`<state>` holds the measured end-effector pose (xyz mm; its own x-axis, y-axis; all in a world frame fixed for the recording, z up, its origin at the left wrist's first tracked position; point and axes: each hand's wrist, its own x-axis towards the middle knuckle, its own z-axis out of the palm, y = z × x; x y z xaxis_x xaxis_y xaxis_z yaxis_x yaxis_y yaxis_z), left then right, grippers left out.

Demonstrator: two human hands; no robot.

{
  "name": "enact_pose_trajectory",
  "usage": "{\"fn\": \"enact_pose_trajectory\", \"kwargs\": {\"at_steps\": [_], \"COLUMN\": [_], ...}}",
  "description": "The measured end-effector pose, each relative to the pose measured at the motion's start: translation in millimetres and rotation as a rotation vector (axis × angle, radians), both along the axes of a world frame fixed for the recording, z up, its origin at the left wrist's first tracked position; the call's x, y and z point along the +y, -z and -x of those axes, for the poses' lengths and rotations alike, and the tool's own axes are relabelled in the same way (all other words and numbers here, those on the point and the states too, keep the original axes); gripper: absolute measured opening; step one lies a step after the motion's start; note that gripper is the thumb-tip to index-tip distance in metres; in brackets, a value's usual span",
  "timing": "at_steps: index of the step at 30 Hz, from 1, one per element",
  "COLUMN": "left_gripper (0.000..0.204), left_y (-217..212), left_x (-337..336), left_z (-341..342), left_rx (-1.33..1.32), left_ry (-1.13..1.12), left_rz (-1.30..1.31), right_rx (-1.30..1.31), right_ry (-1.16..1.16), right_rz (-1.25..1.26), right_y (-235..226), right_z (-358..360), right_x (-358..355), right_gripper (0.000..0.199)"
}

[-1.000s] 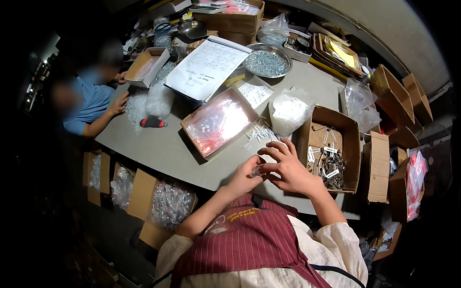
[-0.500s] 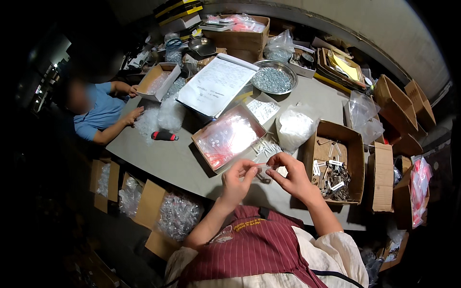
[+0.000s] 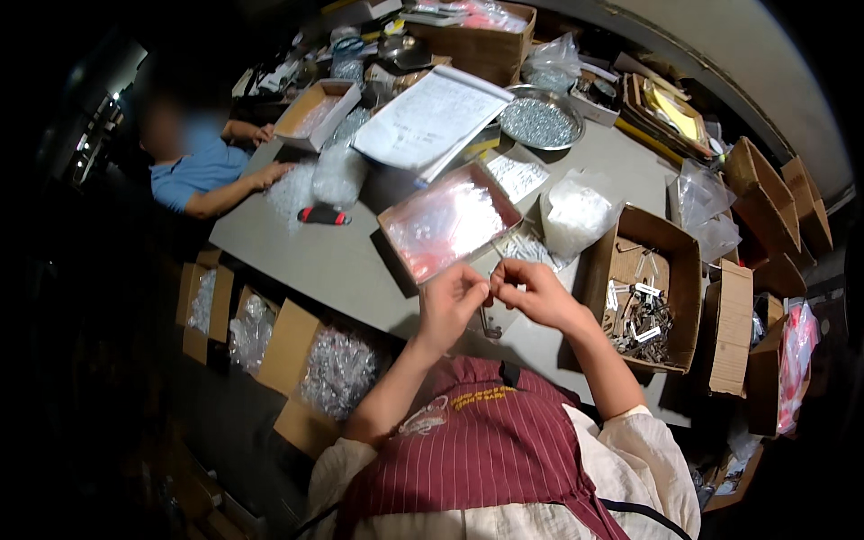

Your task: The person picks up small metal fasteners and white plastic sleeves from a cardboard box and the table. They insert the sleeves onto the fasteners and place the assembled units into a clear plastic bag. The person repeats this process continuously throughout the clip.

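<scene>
My left hand (image 3: pixel 453 304) and my right hand (image 3: pixel 533 294) meet above the near table edge, fingertips pinched close together. Between them they hold a small clear zip bag, mostly hidden by my fingers. Small dark metal parts (image 3: pixel 491 329) show just below my fingertips; whether they lie in the bag or on the table I cannot tell. Right beyond my hands sits a shallow carton (image 3: pixel 385 236) of clear bags with red edges. Beside that carton, small white pieces (image 3: pixel 526 247) are spread out. To the right, a brown box (image 3: pixel 688 297) holds metal and white parts.
A white plastic bag (image 3: pixel 576 211), a metal bowl of small silver parts (image 3: pixel 540 121) and a paper pad (image 3: pixel 432 117) stand farther back. A red-black handled tool (image 3: pixel 324 216) lies at left, near a co-worker's hands (image 3: pixel 270 173). Open cartons (image 3: pixel 286 346) stand below the table's left edge.
My hands have drawn together, fingertips now nearly touching, and the red-edged bag visible between them before is now mostly covered. The whole view has shifted slightly. The co-worker's hands remain by the bags.
</scene>
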<state>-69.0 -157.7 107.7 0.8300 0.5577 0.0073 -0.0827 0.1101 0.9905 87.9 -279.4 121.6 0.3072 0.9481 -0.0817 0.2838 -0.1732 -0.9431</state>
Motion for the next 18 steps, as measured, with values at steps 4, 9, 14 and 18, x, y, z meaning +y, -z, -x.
{"fn": "enact_pose_trajectory", "kwargs": {"at_steps": [4, 9, 14, 18], "left_gripper": [0.007, 0.01, 0.013, 0.015], "left_y": [16.0, 41.3, 48.1, 71.3], "left_x": [16.9, 32.0, 40.7, 53.4], "left_z": [7.2, 21.4, 43.9, 81.6], "left_rx": [0.071, 0.04, 0.065, 0.008], "left_ry": [-0.061, -0.124, -0.275, -0.55], "left_rz": [0.195, 0.271, 0.303, 0.368], "right_rx": [0.258, 0.443, 0.466, 0.393], "right_ry": [0.009, 0.006, -0.041, 0.015], "right_rz": [0.105, 0.038, -0.007, -0.09], "right_y": [11.6, 25.5, 42.4, 56.5], "right_z": [-1.6, 3.4, 13.8, 12.3], "right_x": [11.6, 24.7, 47.0, 75.2], "right_gripper": [0.016, 0.013, 0.013, 0.011]}}
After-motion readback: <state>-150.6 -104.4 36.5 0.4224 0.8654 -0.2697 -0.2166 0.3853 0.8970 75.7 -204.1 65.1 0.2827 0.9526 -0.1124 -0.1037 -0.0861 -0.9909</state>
